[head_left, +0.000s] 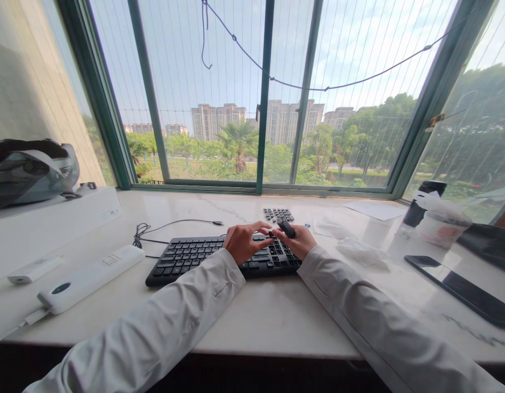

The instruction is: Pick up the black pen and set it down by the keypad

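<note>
A person in white sleeves sits at a pale stone worktop point(252, 322) under a wide window. Both hands meet over the right end of a black keyboard point(195, 257), which lies flat near the middle of the worktop.

The right hand point(299, 240) pinches a small black tool point(286, 227), probably a keycap puller, between thumb and fingers, closed firmly around it. The left hand point(244, 241) rests on the keys just beside it, fingers curled and stretched toward the tool's tip; whether it holds anything is hidden.

Just behind the hands, a small cluster of loose black keycaps point(278, 214) lies on the worktop, near the window frame.

Risks, as a judgement: a keycap pulled at an angle could snap its stem or spring away, and the loose keycaps could be nudged and scattered by a sleeve. The keyboard's thin cable point(174, 222) trails to the left and could snag. To the right, crumpled clear plastic point(361, 252), a black phone point(461, 288) and a cup point(440, 226) sit near the right elbow, where a wide arm movement might knock them.
</note>
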Tool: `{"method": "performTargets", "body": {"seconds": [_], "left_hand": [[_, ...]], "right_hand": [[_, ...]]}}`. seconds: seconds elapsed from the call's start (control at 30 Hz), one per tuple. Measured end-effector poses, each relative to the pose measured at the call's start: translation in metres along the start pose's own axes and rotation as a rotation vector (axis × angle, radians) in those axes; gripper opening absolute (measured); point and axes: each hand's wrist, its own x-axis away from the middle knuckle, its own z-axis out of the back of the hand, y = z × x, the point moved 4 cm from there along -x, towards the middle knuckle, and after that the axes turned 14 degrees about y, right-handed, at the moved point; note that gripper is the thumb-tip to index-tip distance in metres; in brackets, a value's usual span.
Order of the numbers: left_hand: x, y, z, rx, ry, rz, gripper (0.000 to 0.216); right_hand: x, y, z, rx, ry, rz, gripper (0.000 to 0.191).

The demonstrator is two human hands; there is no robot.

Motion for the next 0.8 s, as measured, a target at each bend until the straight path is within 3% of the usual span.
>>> {"method": "performTargets", "body": {"seconds": [0.3,0.43,0.53,0.8], "left_hand": [[0.003,-0.007,-0.005,0.035,0.024,-0.113,0.031],[0.002,-0.014,-0.007,-0.003,0.047,-0.103,0.026],[0.0,-0.02,-0.006,-0.032,0.076,-0.056,0.023],[-0.003,-0.028,-0.006,-0.117,0.071,-0.023,0.021]], "right_hand": [[0.001,0.001,-0.002,0.094,-0.006,0.019,0.047],[-0.001,0.003,0.006,0.389,0.0,0.034,0.028],[-0.007,0.011,0.019,0.66,0.015,-0.005,0.024],[-0.016,0.044,0.037,0.776,-0.004,-0.112,0.028]]}}
